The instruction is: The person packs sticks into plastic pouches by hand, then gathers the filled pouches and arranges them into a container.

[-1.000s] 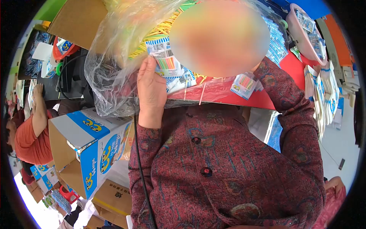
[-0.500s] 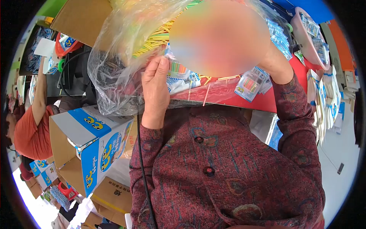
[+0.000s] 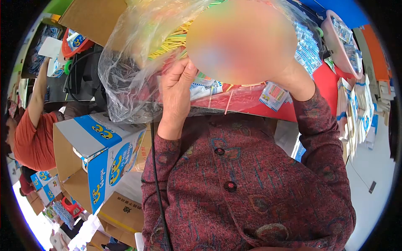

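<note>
My left hand (image 3: 178, 94) is raised at the table's near edge, its thumb and index finger pinched together. What they pinch is lost in a large blurred patch. Just right of that hand lie small blue-and-white packets (image 3: 205, 88) with coloured sticks showing. Only the wrist side of my right hand (image 3: 295, 79) shows; the blur hides its fingers. Below it rests another packet of coloured sticks (image 3: 274, 95) on the red tabletop (image 3: 251, 102). Loose yellow and green sticks (image 3: 171, 44) spread inside a clear plastic bag (image 3: 119, 83) beyond my left hand.
Many packets (image 3: 307, 48) are heaped at the right, near a pink basin (image 3: 341, 46) holding more. A printed open carton (image 3: 98, 154) stands left, below the table. A dark cable (image 3: 154, 167) hangs by my left sleeve. A person in an orange shirt (image 3: 35, 140) works at far left.
My left hand has moved slightly up and right, its fingertips now at the blur. My right hand has shifted left and up. The packet beside the left fingertips is now more covered.
</note>
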`<control>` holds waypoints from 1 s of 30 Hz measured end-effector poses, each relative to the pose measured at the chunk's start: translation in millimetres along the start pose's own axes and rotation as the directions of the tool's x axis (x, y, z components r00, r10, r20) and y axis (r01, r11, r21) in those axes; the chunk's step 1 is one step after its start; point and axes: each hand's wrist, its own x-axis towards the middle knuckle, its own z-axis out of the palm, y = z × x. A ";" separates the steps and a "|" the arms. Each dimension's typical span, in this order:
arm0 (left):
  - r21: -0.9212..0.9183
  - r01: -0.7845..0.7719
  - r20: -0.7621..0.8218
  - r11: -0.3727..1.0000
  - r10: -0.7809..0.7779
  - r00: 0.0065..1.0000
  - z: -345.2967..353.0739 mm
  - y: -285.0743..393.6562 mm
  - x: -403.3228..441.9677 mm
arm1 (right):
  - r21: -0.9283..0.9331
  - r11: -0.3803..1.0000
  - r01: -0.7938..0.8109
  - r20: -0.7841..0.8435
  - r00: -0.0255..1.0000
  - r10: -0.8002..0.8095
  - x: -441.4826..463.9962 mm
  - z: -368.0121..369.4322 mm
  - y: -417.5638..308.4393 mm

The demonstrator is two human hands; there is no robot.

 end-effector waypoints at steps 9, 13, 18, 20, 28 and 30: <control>-0.132 -0.005 0.023 0.991 0.008 1.000 13.4 1.2 -2.0 | 0.190 0.971 -0.142 -0.125 0.978 0.168 -13.1 11.2 -2.6; -0.133 0.014 0.108 0.991 0.001 0.994 26.1 7.4 -2.3 | 0.183 0.914 -0.361 0.066 0.933 0.355 -37.7 -3.0 -3.3; 0.403 -0.186 0.104 0.896 0.157 0.982 1.9 9.5 -0.5 | 0.145 0.782 -0.607 0.199 0.792 0.578 -89.9 -51.5 5.0; 0.567 -0.281 0.150 0.774 0.239 0.959 -10.2 4.2 -1.1 | 0.030 0.761 -0.648 0.220 0.747 0.628 -117.1 -46.6 4.1; 0.823 -0.488 0.381 0.291 0.356 0.853 -6.8 -2.9 -6.9 | -0.351 0.749 -0.562 -0.152 0.823 0.547 -171.1 -25.2 2.3; 0.718 -0.517 0.439 0.466 0.273 0.856 20.1 -2.7 -12.4 | -0.411 0.726 -0.552 -0.181 0.830 0.528 -172.3 -19.9 1.4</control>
